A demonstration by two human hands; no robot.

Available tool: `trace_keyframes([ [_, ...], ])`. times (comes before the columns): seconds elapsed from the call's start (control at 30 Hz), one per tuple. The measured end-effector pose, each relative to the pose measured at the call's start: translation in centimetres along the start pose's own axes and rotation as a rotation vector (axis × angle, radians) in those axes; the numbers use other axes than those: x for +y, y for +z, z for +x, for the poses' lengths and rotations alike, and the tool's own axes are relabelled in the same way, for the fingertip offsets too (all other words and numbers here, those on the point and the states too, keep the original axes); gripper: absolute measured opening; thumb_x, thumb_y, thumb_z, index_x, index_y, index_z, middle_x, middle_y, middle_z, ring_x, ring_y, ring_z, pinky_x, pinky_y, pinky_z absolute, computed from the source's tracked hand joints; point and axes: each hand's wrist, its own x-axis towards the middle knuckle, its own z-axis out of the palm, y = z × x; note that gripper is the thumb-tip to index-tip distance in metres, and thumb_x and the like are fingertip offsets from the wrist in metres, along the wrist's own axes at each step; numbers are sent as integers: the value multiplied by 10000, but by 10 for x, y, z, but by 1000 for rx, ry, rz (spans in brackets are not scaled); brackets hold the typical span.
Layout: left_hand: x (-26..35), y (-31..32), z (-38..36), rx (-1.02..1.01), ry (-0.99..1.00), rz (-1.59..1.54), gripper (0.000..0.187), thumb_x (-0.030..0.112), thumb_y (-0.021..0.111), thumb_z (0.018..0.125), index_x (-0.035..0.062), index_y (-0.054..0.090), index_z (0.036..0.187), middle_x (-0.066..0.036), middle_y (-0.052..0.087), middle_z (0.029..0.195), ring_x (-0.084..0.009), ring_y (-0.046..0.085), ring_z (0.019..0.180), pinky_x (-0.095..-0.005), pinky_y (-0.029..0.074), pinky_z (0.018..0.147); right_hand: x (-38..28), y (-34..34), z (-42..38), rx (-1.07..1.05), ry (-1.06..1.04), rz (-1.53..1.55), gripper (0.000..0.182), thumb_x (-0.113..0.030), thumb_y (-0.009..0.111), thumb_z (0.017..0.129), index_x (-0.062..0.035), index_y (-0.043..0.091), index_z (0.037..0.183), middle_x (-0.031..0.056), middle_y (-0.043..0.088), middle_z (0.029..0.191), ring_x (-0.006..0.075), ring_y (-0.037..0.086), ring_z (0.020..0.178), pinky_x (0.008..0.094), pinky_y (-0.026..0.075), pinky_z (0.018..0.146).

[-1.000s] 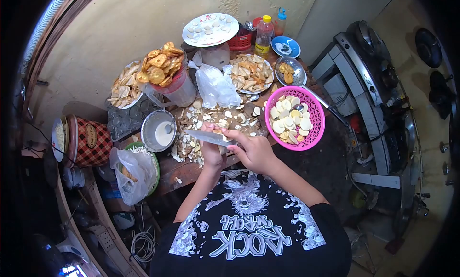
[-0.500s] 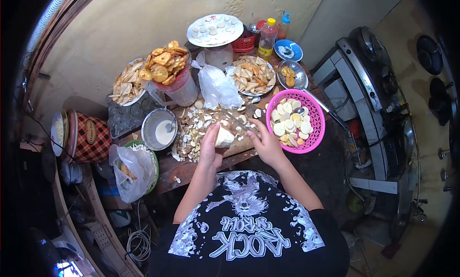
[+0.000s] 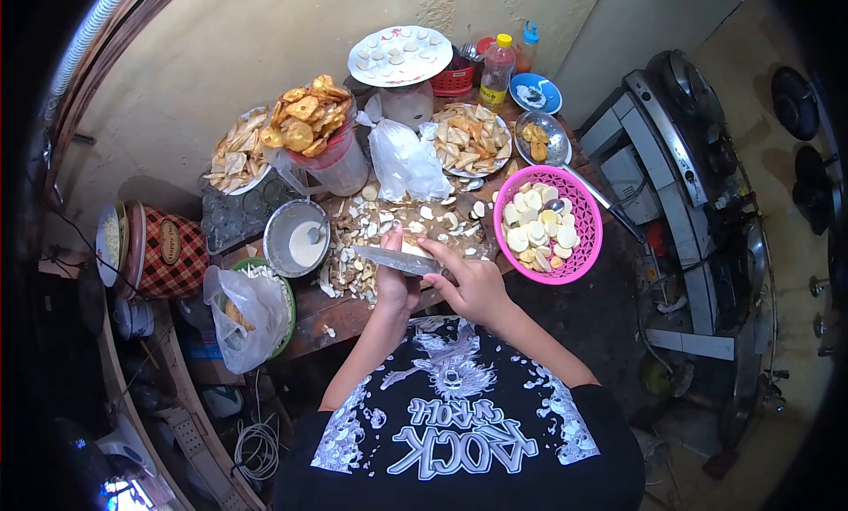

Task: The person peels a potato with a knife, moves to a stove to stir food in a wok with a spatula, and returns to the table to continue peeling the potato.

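Note:
My left hand [image 3: 395, 281] is closed around a peeled white root piece [image 3: 412, 246], now mostly hidden by the knife and fingers. In my right hand [image 3: 475, 287] is a knife [image 3: 396, 259], its broad blade pointing left across the root and my left fingers. Beneath both hands, white and brown peelings [image 3: 358, 255] cover the wooden board [image 3: 481, 249]. To the right of my right hand, a pink plastic basket [image 3: 590, 212] holds pale round slices [image 3: 535, 219], with a spoon among them.
Left of the peelings stands a bowl of white batter [image 3: 276, 246]. Behind are a white plastic bag [image 3: 405, 162], a pitcher topped with fried chips [image 3: 305, 118] and a plate of folded pastries [image 3: 473, 138]. A skimmer [image 3: 555, 144] reaches toward the stove [image 3: 676, 149].
The knife has come down and left, from beyond the root to across it near my body. My right hand has moved left, close to my left hand.

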Motion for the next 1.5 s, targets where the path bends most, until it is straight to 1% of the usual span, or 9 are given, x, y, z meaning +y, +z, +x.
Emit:
trace_keyframes([
  [0.33, 3, 8, -1, -20, -1, -5, 258, 317, 490, 906, 70, 557, 939, -52, 599, 816, -153, 587, 737, -287, 472, 681, 0, -4, 0, -5, -20, 32, 487, -299, 557, 866, -135, 453, 1313, 106, 637, 1078, 280, 647, 647, 357, 498, 545],
  [0.63, 9, 18, -9, -191, 216, 80, 127, 230, 463, 937, 107, 435, 932, -46, 540, 917, -132, 549, 823, -291, 460, 745, -13, -12, 8, -88, 53, -40, 522, -309, 525, 878, -149, 391, 1356, 134, 663, 895, 315, 625, 604, 390, 485, 531],
  [0.83, 3, 14, -6, -167, 358, 118, 145, 233, 430, 961, 90, 410, 956, -59, 535, 912, -139, 546, 843, -296, 452, 775, -4, 8, 10, 88, -38, 78, 476, -332, 515, 889, -185, 427, 1332, 136, 652, 736, 315, 602, 523, 395, 457, 471],
  [1.0, 2, 13, -2, -82, 540, 313, 118, 199, 428, 958, 82, 418, 951, -56, 546, 882, -132, 544, 824, -267, 447, 738, -8, 32, 14, 236, 62, 439, 400, -301, 496, 930, -128, 461, 1289, 76, 623, 730, 181, 558, 510, 316, 420, 453],
  [1.13, 10, 14, 3, -8, 334, 209, 146, 182, 399, 947, 66, 463, 885, -80, 604, 807, -154, 578, 661, -255, 464, 607, -4, 42, 13, 144, 364, 1257, 363, -309, 450, 969, -85, 489, 1251, -28, 422, 563, 31, 366, 482, 210, 303, 424],
  [1.23, 16, 10, -2, -6, -42, 25, 276, 318, 388, 942, 67, 502, 950, -62, 583, 823, -193, 620, 724, -275, 441, 471, -8, 25, 14, 194, 535, 1303, 362, -314, 408, 986, -52, 506, 1216, -82, 326, 563, 7, 275, 473, 175, 232, 435],
  [1.27, 14, 5, 4, -13, -39, 76, 389, 419, 370, 923, 62, 514, 982, -63, 592, 838, -219, 643, 751, -274, 413, 404, 12, 24, 10, 152, 495, 1262, 380, -319, 421, 981, -44, 497, 1232, -43, 466, 596, 42, 420, 520, 208, 352, 486],
  [1.4, 28, 1, 2, -51, -208, 46, 393, 423, 401, 909, 64, 530, 1006, -66, 595, 905, -212, 633, 779, -250, 404, 434, 42, 21, 0, 70, 516, 288, 423, -338, 477, 939, -102, 462, 1290, 126, 658, 797, 253, 636, 752, 322, 477, 705],
  [1.5, 22, 4, 2, 50, -206, 184, 390, 399, 428, 901, 60, 539, 1057, -64, 598, 924, -200, 623, 808, -256, 428, 499, 42, 22, -9, 123, 456, 284, 423, -344, 493, 919, -162, 466, 1299, 164, 642, 785, 268, 650, 727, 325, 478, 661],
])
